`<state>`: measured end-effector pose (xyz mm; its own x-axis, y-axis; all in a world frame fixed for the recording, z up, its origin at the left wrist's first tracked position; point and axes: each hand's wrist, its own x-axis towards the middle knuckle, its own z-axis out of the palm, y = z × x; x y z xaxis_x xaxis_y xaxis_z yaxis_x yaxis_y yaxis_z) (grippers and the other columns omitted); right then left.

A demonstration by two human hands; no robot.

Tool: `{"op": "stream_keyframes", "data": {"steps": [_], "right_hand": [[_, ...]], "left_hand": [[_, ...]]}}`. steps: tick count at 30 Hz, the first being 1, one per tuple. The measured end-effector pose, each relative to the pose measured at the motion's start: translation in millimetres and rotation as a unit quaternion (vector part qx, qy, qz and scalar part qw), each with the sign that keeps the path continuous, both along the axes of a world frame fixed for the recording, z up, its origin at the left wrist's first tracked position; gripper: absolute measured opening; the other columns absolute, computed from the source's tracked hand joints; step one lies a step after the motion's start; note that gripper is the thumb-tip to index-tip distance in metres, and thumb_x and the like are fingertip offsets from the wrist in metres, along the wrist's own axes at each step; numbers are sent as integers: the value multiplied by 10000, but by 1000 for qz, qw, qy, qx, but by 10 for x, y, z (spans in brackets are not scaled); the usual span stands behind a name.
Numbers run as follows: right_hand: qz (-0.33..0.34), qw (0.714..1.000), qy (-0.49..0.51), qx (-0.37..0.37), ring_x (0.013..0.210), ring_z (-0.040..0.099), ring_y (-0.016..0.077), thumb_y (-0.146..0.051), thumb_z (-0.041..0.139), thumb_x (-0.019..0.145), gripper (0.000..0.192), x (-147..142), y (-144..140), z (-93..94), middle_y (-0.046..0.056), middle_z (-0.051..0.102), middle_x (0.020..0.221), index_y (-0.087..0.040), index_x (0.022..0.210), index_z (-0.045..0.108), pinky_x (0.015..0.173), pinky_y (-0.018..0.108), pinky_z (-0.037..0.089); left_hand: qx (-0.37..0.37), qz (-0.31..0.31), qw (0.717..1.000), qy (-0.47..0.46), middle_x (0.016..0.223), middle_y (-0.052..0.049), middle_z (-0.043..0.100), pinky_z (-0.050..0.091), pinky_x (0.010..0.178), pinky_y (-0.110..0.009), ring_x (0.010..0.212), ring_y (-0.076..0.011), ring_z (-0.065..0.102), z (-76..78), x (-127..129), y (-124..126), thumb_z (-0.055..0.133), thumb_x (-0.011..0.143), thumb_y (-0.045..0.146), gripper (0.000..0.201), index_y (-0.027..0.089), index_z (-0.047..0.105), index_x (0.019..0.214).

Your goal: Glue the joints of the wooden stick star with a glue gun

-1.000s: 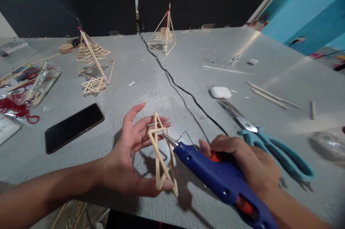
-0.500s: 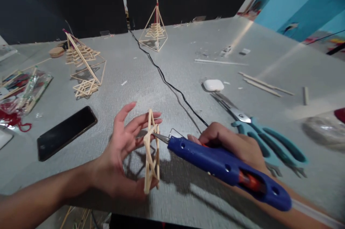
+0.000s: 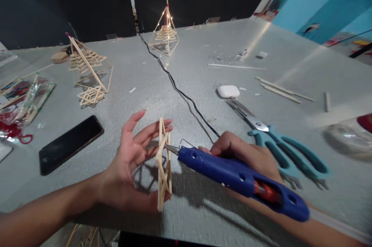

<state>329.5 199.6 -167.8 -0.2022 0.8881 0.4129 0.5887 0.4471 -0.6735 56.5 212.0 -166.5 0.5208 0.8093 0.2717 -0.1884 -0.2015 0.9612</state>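
My left hand holds a small star-shaped frame of thin wooden sticks upright on edge, thumb under its lower end and fingertips spread behind its top. My right hand grips a blue glue gun with an orange trigger. The gun's metal nozzle touches the upper part of the stick frame from the right. Both hands hover low over the grey table near its front edge.
Teal scissors lie right of my right hand, a white earbud case beyond them. A black cable crosses the table. A phone lies at left. Two stick pyramids stand farther back. Loose sticks lie right.
The stick frame has turned more edge-on in my left hand. The glue gun has dropped flatter and its nozzle stays against the frame. The view shifted slightly.
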Motion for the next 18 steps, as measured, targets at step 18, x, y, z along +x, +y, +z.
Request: {"op": "stream_keyframes", "data": {"steps": [18], "right_hand": [[38, 997, 61, -5, 421, 462, 103, -561, 606, 1043, 347, 32, -12, -72, -61, 566, 551, -276, 849, 564, 410, 230, 320]], "left_hand": [[18, 34, 999, 22, 1755, -122, 401, 429, 1272, -714, 1651, -466, 363, -48, -42, 4, 1021, 667, 148, 1415, 516, 126, 1698]]}}
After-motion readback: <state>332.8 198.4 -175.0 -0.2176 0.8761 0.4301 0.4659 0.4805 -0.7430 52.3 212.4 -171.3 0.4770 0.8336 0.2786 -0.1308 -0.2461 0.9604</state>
